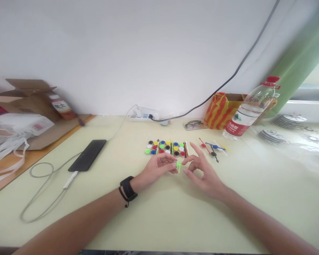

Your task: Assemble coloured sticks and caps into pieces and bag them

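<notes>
Above the table's middle, my left hand [162,165] is closed, pinching a small bright green plastic spinner piece [178,165] between thumb and fingers. My right hand [203,171] is just to the right, fingers apart and forefinger raised, with a gap to the green piece. Behind the hands lie several round coloured discs [162,146] with clear bases, in rows, with thin coloured arrows [171,148] standing or lying among them; I cannot tell which. Further right, loose spinner arrows [214,148] in red, blue, black, yellow and white lie in a small heap.
A black phone [87,156] on a cable lies left. Behind are a power strip [140,117], glasses [193,124], a striped bag [218,110] and a tilted-looking water bottle [248,109]. Stacked discs [272,136] stand right; a cardboard box [29,95] and white packaging [21,124] left.
</notes>
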Available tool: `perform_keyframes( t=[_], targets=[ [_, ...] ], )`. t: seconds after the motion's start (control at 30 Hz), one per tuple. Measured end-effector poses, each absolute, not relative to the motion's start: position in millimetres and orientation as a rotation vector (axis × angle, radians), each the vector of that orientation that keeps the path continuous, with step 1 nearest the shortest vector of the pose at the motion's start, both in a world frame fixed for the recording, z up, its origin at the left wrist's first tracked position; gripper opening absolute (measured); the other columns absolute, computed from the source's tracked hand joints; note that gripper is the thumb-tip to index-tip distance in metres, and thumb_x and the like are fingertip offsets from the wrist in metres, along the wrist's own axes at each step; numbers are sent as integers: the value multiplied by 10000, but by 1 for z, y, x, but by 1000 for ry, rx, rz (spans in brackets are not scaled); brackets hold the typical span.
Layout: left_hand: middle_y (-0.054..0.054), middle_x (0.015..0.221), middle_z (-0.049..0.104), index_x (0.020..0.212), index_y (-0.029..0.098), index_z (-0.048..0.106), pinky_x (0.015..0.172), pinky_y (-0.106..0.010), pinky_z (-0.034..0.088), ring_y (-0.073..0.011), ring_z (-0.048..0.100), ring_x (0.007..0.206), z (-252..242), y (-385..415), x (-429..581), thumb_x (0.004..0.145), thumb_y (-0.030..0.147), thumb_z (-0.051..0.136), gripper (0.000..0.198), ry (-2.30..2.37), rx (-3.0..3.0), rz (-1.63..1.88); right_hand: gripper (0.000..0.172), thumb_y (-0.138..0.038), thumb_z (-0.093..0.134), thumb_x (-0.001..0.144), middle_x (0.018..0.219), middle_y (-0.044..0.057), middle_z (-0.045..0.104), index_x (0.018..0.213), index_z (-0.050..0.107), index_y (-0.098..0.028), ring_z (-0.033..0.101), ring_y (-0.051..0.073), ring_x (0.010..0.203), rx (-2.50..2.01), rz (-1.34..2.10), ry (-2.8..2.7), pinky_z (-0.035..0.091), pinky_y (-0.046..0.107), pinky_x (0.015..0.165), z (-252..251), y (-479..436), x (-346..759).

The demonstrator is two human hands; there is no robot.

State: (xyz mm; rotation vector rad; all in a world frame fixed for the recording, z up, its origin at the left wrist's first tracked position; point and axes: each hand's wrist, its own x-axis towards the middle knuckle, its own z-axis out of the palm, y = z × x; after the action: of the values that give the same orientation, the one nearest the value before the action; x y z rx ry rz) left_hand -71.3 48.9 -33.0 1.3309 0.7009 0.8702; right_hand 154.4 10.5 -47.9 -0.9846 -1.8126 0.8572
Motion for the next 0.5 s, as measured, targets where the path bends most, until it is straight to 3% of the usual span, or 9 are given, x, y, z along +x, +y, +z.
perform_keyframes(
  t=[0.07,0.1,0.13,0.17,0.23,0.3,0.33,0.4,0.5],
  targets=[
    [-60,907,711,1034,146,695,817,-333,582,-206,727,840,-32,48,-71,872,339,802,274,705,1333,873,941,-318,593,967,1103,52,642,1628,-77,-338,600,142,653,-972,854,-1788,561,338,679,-50,10,153],
    [-60,899,709,1031,144,693,817,-336,582,-207,726,839,-31,48,-71,872,340,802,275,706,1334,875,939,-322,591,965,1113,53,638,1628,-74,-338,597,140,651,-975,850,-1769,550,327,657,-50,11,153],
    [-62,898,708,1029,142,692,814,-336,582,-207,726,836,-31,48,-71,872,340,802,276,706,1335,878,870,-330,593,962,1099,50,639,1628,34,-330,591,139,652,-988,846,-1756,534,313,634,-48,11,154],
    [-65,902,708,1030,140,691,811,-334,582,-206,726,831,-32,48,-71,873,340,801,277,704,1336,880,714,-341,598,957,1041,40,642,1580,251,-307,580,140,648,-1004,851,-1768,510,298,608,-46,11,155],
    [-69,916,706,1034,139,689,803,-331,581,-205,726,821,-34,49,-71,873,339,801,280,694,1339,886,230,-372,584,965,804,11,610,1119,671,-225,527,138,599,-1011,929,-1882,444,277,554,-40,12,159],
    [-71,926,704,1038,141,688,799,-330,581,-204,726,813,-36,50,-72,873,340,801,283,684,1345,891,421,-414,543,988,597,-7,493,634,597,-194,453,131,544,-985,1046,-2007,391,283,528,-33,14,163],
    [-72,929,703,1039,141,688,797,-331,581,-204,725,810,-37,50,-72,872,343,801,285,681,1347,892,511,-436,526,997,557,-9,459,547,524,-194,431,129,535,-974,1083,-2030,380,289,528,-30,14,165],
    [-73,931,703,1036,141,689,797,-332,581,-205,725,809,-38,51,-72,869,347,804,289,685,1348,892,519,-469,529,997,571,-6,480,559,510,-192,432,130,551,-995,1078,-1969,393,290,543,-27,15,166],
    [-72,925,707,1032,142,693,802,-340,582,-208,726,810,-36,50,-72,862,353,810,295,694,1349,889,334,-461,607,966,709,9,591,764,600,-195,519,146,636,-1034,1053,-1844,461,286,593,-29,14,161]
  ],
)
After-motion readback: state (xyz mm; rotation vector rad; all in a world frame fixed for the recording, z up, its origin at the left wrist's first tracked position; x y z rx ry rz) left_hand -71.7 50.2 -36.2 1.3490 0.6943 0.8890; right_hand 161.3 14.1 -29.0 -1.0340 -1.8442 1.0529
